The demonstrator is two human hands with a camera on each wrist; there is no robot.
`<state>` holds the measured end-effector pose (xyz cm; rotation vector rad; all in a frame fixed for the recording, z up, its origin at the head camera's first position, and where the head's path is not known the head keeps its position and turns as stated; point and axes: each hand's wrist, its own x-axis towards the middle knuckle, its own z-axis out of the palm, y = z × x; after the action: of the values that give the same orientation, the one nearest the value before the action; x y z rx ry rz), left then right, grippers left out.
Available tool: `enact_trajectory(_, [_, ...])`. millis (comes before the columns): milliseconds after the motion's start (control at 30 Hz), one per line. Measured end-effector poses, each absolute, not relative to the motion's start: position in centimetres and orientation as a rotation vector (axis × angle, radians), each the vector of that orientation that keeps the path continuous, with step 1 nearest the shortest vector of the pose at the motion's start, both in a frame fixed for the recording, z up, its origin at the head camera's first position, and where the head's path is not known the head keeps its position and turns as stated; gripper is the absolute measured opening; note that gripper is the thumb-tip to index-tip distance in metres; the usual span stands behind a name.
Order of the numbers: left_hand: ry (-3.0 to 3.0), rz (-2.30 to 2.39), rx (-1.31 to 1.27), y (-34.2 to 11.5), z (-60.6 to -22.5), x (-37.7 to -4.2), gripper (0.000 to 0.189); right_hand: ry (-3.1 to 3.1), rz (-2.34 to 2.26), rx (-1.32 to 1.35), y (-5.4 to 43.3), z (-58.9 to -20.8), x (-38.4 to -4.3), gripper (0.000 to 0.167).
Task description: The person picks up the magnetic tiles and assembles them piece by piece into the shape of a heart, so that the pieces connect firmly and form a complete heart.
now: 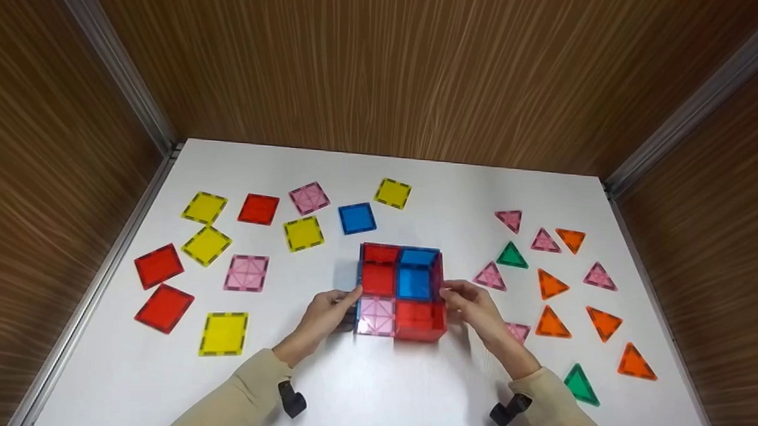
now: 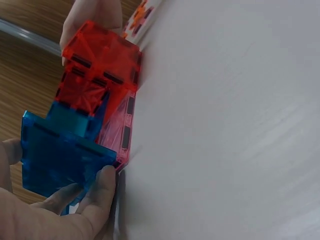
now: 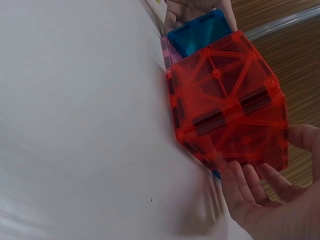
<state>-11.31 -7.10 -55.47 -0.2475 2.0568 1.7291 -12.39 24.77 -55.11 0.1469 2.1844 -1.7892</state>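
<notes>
A low box of magnetic tiles (image 1: pixel 378 279) sits in the middle of the white table, with red, blue and pink squares in its base and walls along several sides. My left hand (image 1: pixel 319 313) grips its left side, thumb near the upper edge. The left wrist view shows those fingers curled against a blue square tile (image 2: pixel 60 155) that stands upright. From the other side, my right hand (image 1: pixel 481 312) holds the right wall. In the right wrist view its fingers touch the red wall tiles (image 3: pixel 220 80), thumb at the top edge.
Loose square tiles lie left and behind, among them a yellow square (image 1: pixel 223 334), a red square (image 1: pixel 164 307) and a blue square (image 1: pixel 357 218). Triangles are scattered at the right, including an orange triangle (image 1: pixel 636 362) and a green triangle (image 1: pixel 581 385). Wood-grain panels (image 1: pixel 384 68) enclose the table (image 1: pixel 398 390).
</notes>
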Motion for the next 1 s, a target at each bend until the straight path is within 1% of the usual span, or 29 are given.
enact_trajectory(233, [2.164, 1.701, -0.200, -7.1, -55.2, -10.8, 0.062, 2.220, -1.760, 0.145, 25.0, -54.9, -13.5, 0.044])
enact_trajectory(400, [2.113, 1.767, -0.161, -7.3, -55.3, -9.7, 0.056, 2.298, -1.768, 0.126, 25.4, -54.5, -15.8, 0.045])
enact_trajectory(600, [2.067, 1.840, -0.123, -7.2, -55.5, -8.8, 0.054, 2.316, -1.782, 0.007, 25.7, -54.1, -18.7, 0.054])
enact_trajectory(667, [2.080, 1.848, -0.115, -7.2, -55.5, -8.8, 0.053, 2.303, -1.788, -0.030, 25.8, -54.2, -19.1, 0.052])
enact_trajectory(833, [2.098, 1.850, -0.135, -7.3, -55.5, -9.5, 0.050, 2.286, -1.819, 0.002, 25.9, -54.5, -18.8, 0.037])
enact_trajectory(1000, [2.129, 1.829, -0.166, -7.6, -55.6, -11.0, 0.049, 2.318, -1.861, 0.080, 26.2, -55.0, -17.1, 0.034])
